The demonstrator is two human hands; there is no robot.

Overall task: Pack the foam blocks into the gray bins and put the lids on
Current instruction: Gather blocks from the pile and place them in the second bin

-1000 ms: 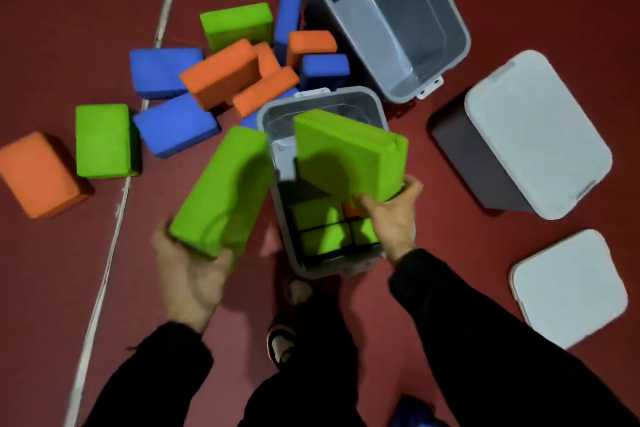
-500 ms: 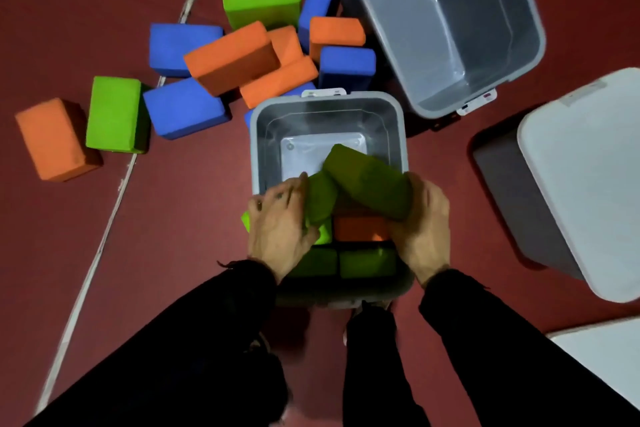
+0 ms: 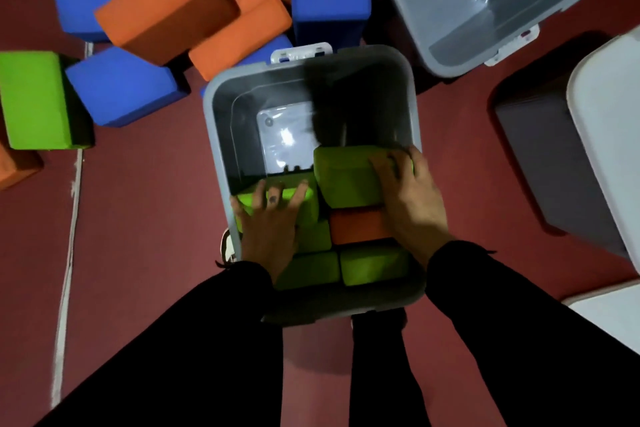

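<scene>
A gray bin (image 3: 216, 121) stands open on the red floor between my arms. Its near half holds upright green blocks (image 3: 370, 267) and one orange block (image 3: 356, 225); the far half shows bare bottom. My left hand (image 3: 270, 225) lies spread on top of a green block (image 3: 308, 208) at the bin's left side, pressing it down. My right hand (image 3: 408, 194) grips another green block (image 3: 343, 177) on the right, fingers curled over its far end. That block sits higher than the packed ones.
A second gray bin (image 3: 450, 17) lies empty at the upper right. A bin closed with a white lid (image 3: 609, 135) stands at the right, and a loose white lid (image 3: 613, 315) lies below it. Orange (image 3: 156, 7), blue (image 3: 117, 87) and green (image 3: 31, 97) blocks are scattered at the upper left.
Both hands carried a green block each from above the floor down into the bin. My view has moved closer to the bin, and the blocks now sit lower among the packed ones.
</scene>
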